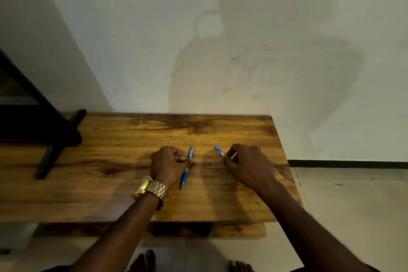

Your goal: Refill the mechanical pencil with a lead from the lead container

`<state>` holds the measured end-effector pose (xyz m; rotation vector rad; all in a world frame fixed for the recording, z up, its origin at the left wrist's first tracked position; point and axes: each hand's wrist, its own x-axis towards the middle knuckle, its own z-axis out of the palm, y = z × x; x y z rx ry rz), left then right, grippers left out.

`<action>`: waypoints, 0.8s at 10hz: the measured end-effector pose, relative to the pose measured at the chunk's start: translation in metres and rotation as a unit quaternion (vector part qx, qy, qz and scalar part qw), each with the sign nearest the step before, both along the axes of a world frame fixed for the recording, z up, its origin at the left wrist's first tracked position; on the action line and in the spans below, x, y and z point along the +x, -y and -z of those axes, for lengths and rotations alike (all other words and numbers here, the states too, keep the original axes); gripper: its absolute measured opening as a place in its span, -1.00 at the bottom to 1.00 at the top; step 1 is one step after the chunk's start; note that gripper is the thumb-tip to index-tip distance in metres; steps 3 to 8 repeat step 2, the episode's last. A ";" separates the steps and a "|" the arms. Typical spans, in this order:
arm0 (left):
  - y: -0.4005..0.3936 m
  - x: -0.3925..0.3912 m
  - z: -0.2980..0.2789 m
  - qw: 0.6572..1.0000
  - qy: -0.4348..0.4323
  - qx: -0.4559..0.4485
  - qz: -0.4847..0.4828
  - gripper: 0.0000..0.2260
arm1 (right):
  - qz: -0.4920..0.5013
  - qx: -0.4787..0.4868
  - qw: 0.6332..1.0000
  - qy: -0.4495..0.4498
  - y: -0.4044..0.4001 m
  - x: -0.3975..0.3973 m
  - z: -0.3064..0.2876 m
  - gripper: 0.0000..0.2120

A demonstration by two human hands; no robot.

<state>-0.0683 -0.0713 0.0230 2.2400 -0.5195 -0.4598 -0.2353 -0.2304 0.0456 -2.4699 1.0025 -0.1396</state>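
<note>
A blue mechanical pencil is gripped in my left hand near its middle, its tip end pointing toward me and its top end pointing away. My right hand pinches a small blue lead container between thumb and fingers, its far end sticking out to the left. Both hands hover just over the wooden table, a short gap apart. No loose lead is visible.
A black stand with angled legs sits on the table's left part. A pale wall rises right behind the table. The table's right edge drops to a tiled floor. A gold watch is on my left wrist.
</note>
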 end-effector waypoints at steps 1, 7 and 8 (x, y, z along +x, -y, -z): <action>-0.006 0.012 0.000 0.994 0.108 -0.015 0.027 -0.89 | 0.021 -0.028 0.998 0.060 0.013 0.000 0.003 -0.68; -0.023 0.023 -0.001 0.967 0.236 0.045 0.085 -0.70 | 0.034 -0.069 0.996 0.050 0.016 -0.008 0.009 -0.60; -0.023 0.023 -0.001 0.967 0.236 0.045 0.085 -0.70 | 0.034 -0.069 0.996 0.050 0.016 -0.008 0.009 -0.60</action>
